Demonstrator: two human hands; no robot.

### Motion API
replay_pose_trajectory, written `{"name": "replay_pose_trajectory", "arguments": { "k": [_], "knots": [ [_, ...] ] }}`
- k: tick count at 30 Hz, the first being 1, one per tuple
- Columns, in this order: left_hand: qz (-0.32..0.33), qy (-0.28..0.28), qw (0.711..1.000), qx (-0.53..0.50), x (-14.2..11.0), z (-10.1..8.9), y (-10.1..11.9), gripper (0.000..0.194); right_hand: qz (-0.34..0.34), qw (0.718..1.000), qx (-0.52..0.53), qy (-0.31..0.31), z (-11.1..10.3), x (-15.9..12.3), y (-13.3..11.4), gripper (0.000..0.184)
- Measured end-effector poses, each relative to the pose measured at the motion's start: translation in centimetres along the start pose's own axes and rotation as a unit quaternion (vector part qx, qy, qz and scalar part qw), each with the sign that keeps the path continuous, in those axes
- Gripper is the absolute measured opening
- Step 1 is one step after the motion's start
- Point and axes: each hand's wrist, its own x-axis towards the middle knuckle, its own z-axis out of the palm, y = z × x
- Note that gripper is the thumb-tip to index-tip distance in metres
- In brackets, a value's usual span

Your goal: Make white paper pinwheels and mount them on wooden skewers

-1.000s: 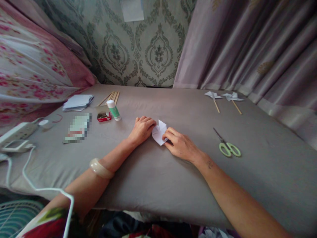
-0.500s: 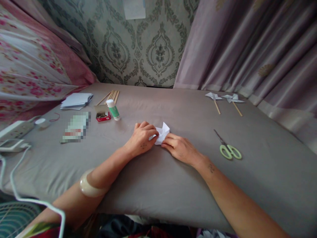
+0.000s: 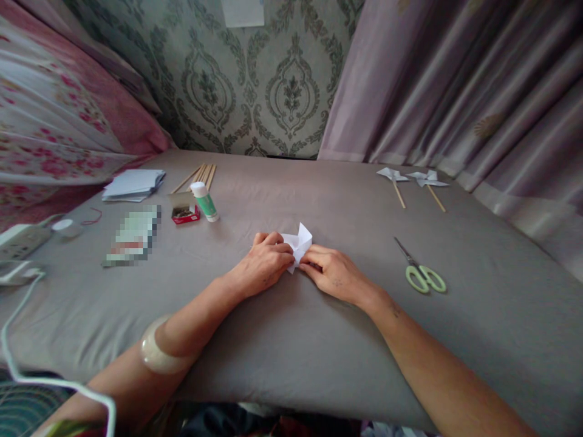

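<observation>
Between my hands, near the middle of the cloth-covered surface (image 3: 282,340), is a folded white paper pinwheel (image 3: 301,241) with one pointed blade standing up. My left hand (image 3: 268,260) is closed on its left side, fingers curled and covering part of the paper. On the right lower edge, the fingertips of my right hand (image 3: 331,271) pinch the paper. The fingers hide the pinwheel's centre in part. Green-handled scissors (image 3: 421,273) lie to the right of my right hand, apart from it.
Two finished pinwheels on sticks (image 3: 428,179) lie at the back right. At the back left are a glue stick (image 3: 204,201), a small red box (image 3: 186,214), wooden sticks (image 3: 207,176) and a paper stack (image 3: 134,185). A power strip (image 3: 22,241) with a white cable sits far left.
My left hand has shifted slightly right and down along the paper, and a small corner now shows below it. My right fingers stay at the lower right edge. The view has tilted slightly.
</observation>
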Motion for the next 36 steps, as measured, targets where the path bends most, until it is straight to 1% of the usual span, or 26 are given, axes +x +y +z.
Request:
{"name": "replay_pose_trajectory", "arguments": {
  "k": [4,7,13,19,23,26,32,36],
  "knots": [
    [0.020,-0.006,1.000,0.004,-0.1,-0.4,0.0,0.028,0.019,1.000,0.005,0.016,0.2,0.1,0.1,0.016],
    [0.022,-0.007,1.000,0.006,-0.2,-0.6,0.1,0.027,0.047,0.998,0.002,0.034,0.4,0.2,-0.1,0.016],
    [0.012,-0.025,1.000,0.008,-0.1,-0.9,0.4,0.027,0.116,0.990,0.007,0.077,1.1,0.5,-0.4,0.017],
    [0.002,-0.017,1.000,-0.003,-0.1,-0.7,0.4,0.026,0.158,0.982,0.005,0.102,1.7,0.9,-0.2,0.020],
    [-0.002,-0.011,1.000,-0.004,-0.1,-0.6,0.4,0.025,0.170,0.979,0.001,0.112,1.8,1.1,-0.4,0.018],
    [-0.007,-0.007,1.000,-0.006,-0.1,-0.7,0.5,0.025,0.166,0.979,-0.007,0.116,1.9,1.2,-0.6,0.017],
    [-0.007,-0.010,1.000,-0.003,0.0,-0.8,0.8,0.022,0.176,0.976,-0.004,0.128,2.0,1.3,-0.7,0.012],
    [-0.006,-0.004,1.000,0.004,0.0,-0.7,0.9,0.022,0.181,0.975,-0.011,0.125,1.9,1.4,-0.9,0.011]
  ]
}}
